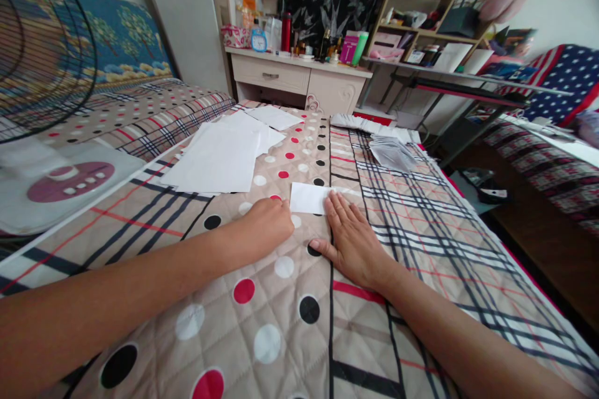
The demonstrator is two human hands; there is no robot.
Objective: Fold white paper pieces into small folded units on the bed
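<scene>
Right fingers (345, 209) flat on small white paper (307, 199), curled left fingers (285, 217) at its edge, patterned bedspread (292, 293) beneath.

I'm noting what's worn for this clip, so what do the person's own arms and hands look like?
The left hand and right hand are both bare, without gloves. No sleeves, watches, bracelets or rings are visible, and no cables or markings show.
</scene>
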